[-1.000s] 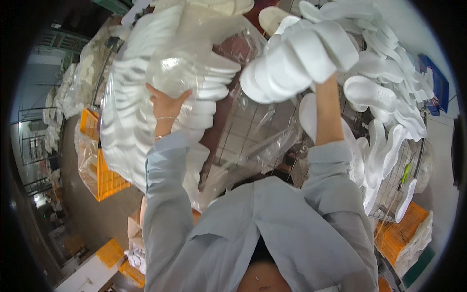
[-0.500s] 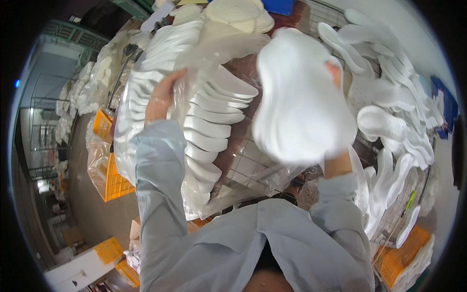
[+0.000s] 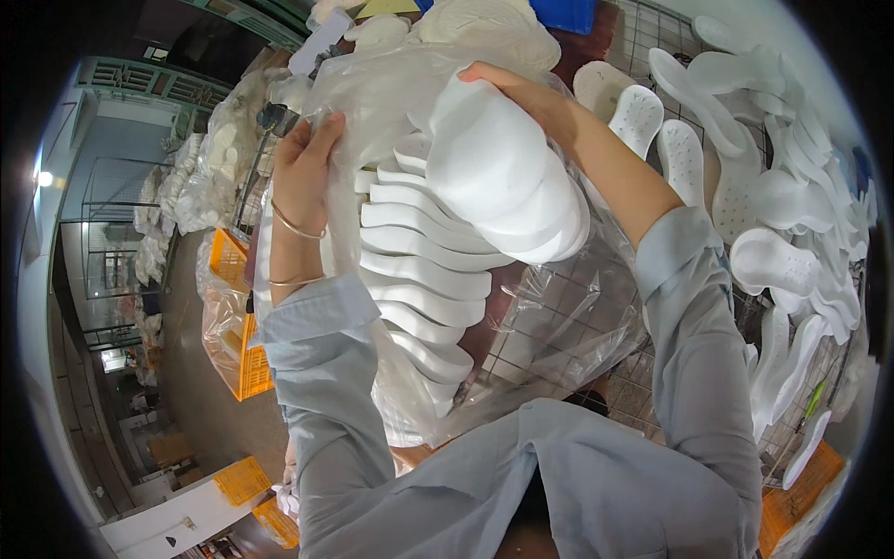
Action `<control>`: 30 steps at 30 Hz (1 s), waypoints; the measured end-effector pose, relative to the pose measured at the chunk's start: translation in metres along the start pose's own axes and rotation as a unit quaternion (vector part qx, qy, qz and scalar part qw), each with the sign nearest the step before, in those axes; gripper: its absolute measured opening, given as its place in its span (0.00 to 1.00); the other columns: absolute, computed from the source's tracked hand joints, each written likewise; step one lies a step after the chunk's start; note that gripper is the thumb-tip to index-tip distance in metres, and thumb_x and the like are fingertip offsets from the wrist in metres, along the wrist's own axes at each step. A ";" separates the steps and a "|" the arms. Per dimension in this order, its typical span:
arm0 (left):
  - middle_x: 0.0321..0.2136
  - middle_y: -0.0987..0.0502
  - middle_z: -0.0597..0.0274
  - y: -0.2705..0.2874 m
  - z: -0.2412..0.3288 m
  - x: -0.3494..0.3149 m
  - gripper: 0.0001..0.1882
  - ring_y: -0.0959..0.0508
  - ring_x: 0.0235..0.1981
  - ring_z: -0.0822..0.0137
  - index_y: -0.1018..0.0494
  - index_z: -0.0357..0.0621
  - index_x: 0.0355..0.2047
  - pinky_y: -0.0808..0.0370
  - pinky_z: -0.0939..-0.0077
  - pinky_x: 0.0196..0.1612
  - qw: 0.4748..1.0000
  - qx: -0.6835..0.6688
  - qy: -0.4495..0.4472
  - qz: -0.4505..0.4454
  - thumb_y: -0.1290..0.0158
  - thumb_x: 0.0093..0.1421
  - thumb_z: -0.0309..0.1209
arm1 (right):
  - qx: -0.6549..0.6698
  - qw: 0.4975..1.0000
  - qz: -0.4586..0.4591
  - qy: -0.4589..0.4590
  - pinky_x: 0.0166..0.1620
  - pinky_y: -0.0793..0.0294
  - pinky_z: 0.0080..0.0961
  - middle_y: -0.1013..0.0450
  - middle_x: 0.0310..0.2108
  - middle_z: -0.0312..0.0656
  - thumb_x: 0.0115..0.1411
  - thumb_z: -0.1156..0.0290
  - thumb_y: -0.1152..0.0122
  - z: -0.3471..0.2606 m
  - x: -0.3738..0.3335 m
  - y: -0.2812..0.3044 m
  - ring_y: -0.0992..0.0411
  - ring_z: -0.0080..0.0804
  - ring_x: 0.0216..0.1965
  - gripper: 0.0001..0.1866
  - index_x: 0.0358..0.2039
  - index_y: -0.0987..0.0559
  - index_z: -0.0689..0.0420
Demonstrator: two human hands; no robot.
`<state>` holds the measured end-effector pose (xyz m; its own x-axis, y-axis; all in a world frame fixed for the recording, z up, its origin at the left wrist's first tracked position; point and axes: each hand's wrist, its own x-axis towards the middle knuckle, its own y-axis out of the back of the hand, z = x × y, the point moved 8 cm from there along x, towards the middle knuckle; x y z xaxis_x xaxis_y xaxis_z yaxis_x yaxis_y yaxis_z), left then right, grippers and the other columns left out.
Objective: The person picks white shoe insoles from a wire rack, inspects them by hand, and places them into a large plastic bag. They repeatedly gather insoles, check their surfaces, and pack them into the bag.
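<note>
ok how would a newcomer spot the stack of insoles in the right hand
Find the big clear plastic bag at the centre, with a row of white insoles in it. Overlapping that row's upper right is a short stack of white insoles, its top end gripped by the right hand. Unlike the bagged row and the loose insoles at right, only this stack is hand-held.

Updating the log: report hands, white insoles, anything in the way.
Left hand gripping clear plastic. Right hand holding stacked white insoles, overlapping the insole row in view. Loose film alongside, possibly obstructing.
</note>
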<state>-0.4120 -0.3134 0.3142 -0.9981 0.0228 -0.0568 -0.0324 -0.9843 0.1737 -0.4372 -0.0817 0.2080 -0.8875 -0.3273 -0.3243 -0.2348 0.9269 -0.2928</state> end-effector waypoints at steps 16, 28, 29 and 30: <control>0.31 0.28 0.68 -0.114 0.049 -0.123 0.17 0.29 0.28 0.68 0.20 0.52 0.35 0.34 0.71 0.35 0.759 0.343 -0.551 -0.055 0.35 0.43 0.37 | -0.050 0.997 0.004 -0.056 0.49 0.35 0.29 0.27 0.44 0.42 0.43 0.42 0.37 0.007 0.005 0.004 0.31 0.35 0.46 0.33 0.43 0.23 0.54; 0.27 0.28 0.61 -0.062 0.043 -0.041 0.13 0.29 0.26 0.55 0.28 0.42 0.29 0.32 0.67 0.29 0.741 0.478 -0.441 0.165 0.38 0.50 0.36 | 0.001 0.998 0.048 -0.051 0.51 0.34 0.29 0.30 0.49 0.42 0.43 0.42 0.38 0.023 0.008 0.022 0.32 0.35 0.48 0.38 0.49 0.26 0.56; 0.27 0.27 0.60 -0.059 0.033 -0.038 0.14 0.28 0.26 0.54 0.27 0.41 0.29 0.31 0.66 0.30 0.730 0.478 -0.465 0.152 0.38 0.50 0.37 | -0.017 0.999 0.026 -0.045 0.51 0.34 0.29 0.31 0.51 0.44 0.42 0.42 0.37 0.025 0.011 0.023 0.32 0.36 0.49 0.41 0.52 0.28 0.56; 0.27 0.26 0.59 -0.054 0.018 -0.038 0.16 0.28 0.27 0.54 0.27 0.40 0.30 0.30 0.65 0.31 0.721 0.476 -0.475 0.167 0.37 0.49 0.37 | -0.025 0.998 0.040 -0.036 0.52 0.34 0.30 0.32 0.52 0.45 0.41 0.41 0.37 0.026 0.014 0.029 0.32 0.37 0.50 0.44 0.54 0.30 0.57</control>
<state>-0.3728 -0.2579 0.3250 -0.5282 0.3677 0.7654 0.6489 -0.4065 0.6432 -0.4462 -0.0640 0.1712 -0.8736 -0.2630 -0.4095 -0.1859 0.9579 -0.2187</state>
